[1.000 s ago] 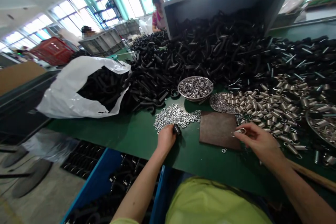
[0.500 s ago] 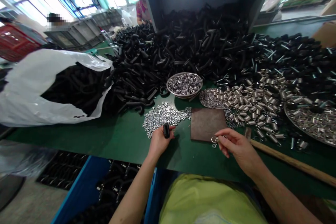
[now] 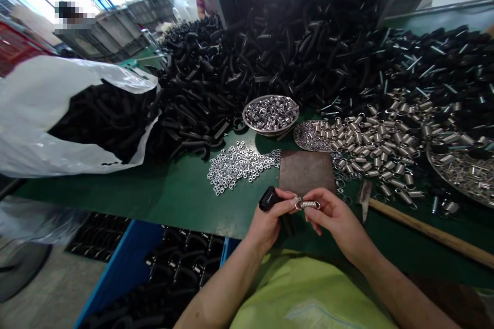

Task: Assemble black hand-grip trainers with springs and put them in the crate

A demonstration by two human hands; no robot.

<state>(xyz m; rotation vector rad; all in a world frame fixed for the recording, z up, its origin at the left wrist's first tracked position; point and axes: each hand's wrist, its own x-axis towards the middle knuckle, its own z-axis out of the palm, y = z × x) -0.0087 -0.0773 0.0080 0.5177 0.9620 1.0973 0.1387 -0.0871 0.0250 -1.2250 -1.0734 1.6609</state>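
Note:
My left hand (image 3: 266,225) is closed around a black plastic part (image 3: 269,198), whose blunt end sticks up past the fingers. Its thumb and forefinger also meet at one looped end of a metal coil spring (image 3: 310,204). From the other side, my right hand (image 3: 341,220) pinches the same spring between thumb and fingers. Both hands are close together just in front of a square brown metal plate (image 3: 306,169). The lower part of the black piece is hidden in my left palm. Small metal nuts (image 3: 235,164) lie in a heap beyond my left hand.
A hammer (image 3: 417,221) lies at right, below a pile of springs (image 3: 370,144). Behind stand a bowl of metal rings (image 3: 271,114) and a large heap of black parts (image 3: 200,82). A white bag (image 3: 31,113) sits left; a blue crate (image 3: 111,272) is below the table edge.
My left hand has moved right, away from the nuts, with the black plastic part. My right hand has shifted slightly, and the two hands now meet at the spring.

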